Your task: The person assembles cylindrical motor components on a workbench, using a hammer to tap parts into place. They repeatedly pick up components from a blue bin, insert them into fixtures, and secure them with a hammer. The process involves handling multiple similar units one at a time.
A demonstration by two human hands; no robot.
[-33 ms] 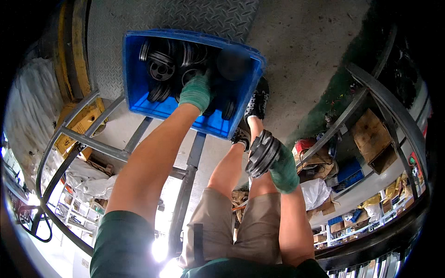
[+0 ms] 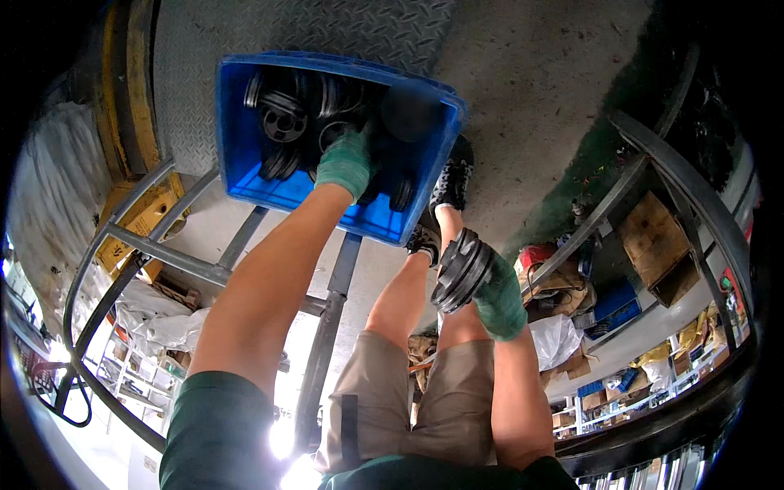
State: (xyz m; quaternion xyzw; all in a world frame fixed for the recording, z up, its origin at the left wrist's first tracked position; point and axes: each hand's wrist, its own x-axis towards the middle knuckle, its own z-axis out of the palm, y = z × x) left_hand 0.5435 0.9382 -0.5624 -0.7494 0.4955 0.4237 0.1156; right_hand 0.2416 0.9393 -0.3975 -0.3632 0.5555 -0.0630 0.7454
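Person at the blue plastic crate (image 2: 263, 189), both hands in green knit gloves. Crate tipped at a slight angle in my sight, its near side by a grey steel tube frame (image 2: 336, 282), diamond tread plate (image 2: 188, 106) beyond.

Right hand (image 2: 500, 304) closed on a grooved black wheel-like part (image 2: 463, 272), held up in front of the right leg, outside the crate and well apart from it. The part was round and thick, deep grooves running about its edge, dark ridges catching a dull grey shine; one ribbed piece or several stacked, I could not tell. It was tilted, the glove at its right side.

Left hand (image 2: 345, 163) was down in the crate among more of the same kind; its fingers were blurred and dim, and whether they gripped anything I could not tell. Just beyond it sat a wheel with a paler rim (image 2: 335, 129). To its left, a wheel with holes in its face (image 2: 284, 126) leaned toward the near side. Nearer, a grooved pair (image 2: 279, 163) lay close together; at the right, a single dark wheel (image 2: 401, 194) stood on edge near the crate wall
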